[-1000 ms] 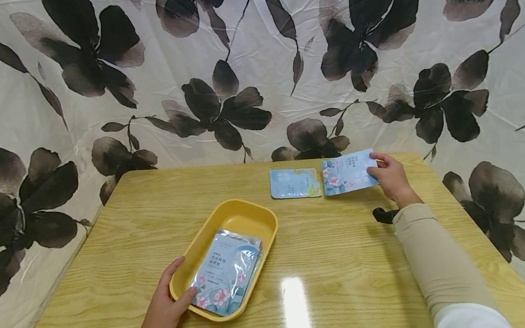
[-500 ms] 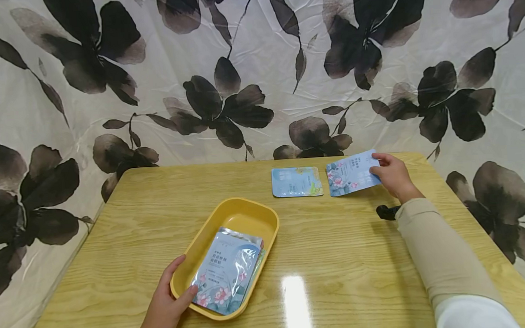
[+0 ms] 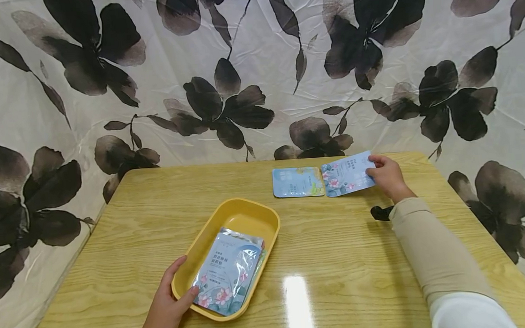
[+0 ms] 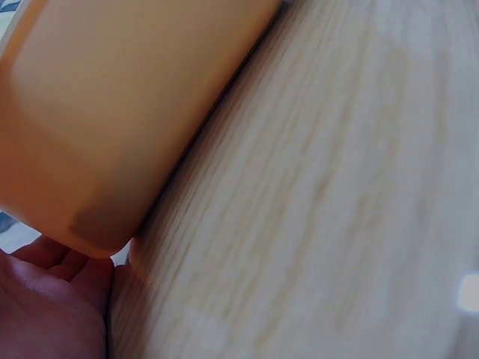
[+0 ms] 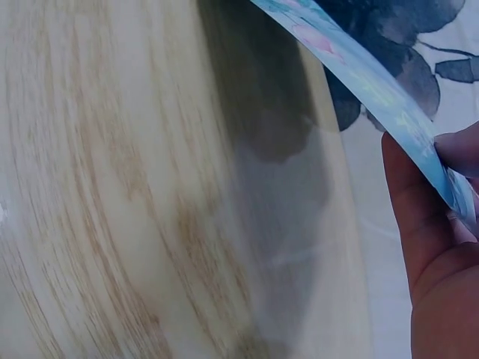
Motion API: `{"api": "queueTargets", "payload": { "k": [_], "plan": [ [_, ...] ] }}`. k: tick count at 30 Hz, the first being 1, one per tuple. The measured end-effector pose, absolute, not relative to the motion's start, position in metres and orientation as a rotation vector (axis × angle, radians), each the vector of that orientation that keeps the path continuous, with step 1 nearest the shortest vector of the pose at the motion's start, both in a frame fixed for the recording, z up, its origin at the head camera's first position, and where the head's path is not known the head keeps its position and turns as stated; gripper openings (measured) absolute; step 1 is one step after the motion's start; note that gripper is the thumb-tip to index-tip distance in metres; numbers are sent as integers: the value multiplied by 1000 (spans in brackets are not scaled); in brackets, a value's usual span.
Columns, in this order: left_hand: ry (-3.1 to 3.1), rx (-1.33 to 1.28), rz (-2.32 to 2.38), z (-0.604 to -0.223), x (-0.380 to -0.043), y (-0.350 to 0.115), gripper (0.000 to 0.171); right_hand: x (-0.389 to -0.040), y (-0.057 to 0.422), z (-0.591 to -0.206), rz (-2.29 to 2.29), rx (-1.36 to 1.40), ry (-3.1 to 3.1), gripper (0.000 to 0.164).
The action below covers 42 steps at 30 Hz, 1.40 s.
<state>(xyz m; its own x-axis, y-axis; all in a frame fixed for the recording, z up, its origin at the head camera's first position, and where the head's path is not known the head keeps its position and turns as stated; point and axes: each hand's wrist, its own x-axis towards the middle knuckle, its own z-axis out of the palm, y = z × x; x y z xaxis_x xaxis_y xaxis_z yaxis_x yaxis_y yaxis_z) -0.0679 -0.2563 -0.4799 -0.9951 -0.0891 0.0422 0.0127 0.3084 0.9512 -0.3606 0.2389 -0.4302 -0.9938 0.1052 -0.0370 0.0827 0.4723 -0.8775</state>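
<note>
My right hand (image 3: pixel 388 177) pinches the right end of a pale blue foil sachet (image 3: pixel 346 174) printed with pink flowers. Its left edge comes right up to another blue sachet (image 3: pixel 292 182), which lies flat near the table's back edge. In the right wrist view the pinched sachet (image 5: pixel 382 97) is slightly bowed and tilted, thumb on one face and fingers on the other. My left hand (image 3: pixel 166 295) grips the near-left side of a yellow plastic tray (image 3: pixel 272 218), thumb over the rim. Several overlapping sachets (image 3: pixel 226 274) lie inside, a flowered one on top.
The wood-grain table (image 3: pixel 336 265) ends at the back against a white cloth (image 3: pixel 287 122) with dark printed flowers. A black wrist device (image 3: pixel 380 213) sticks out below my right wrist.
My right hand shifted the pinched sachet slightly right, then back left until its edge meets the lying sachet. The left hand and tray stay in place.
</note>
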Motion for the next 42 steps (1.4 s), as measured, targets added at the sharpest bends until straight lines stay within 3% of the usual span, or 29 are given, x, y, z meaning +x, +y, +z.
{"api": "queueTargets", "payload": {
  "k": [42],
  "plan": [
    [-2467,65,-1768,-481,-70,-256,66,-363,236,-447,1398,-174,-2879,55]
  ]
}}
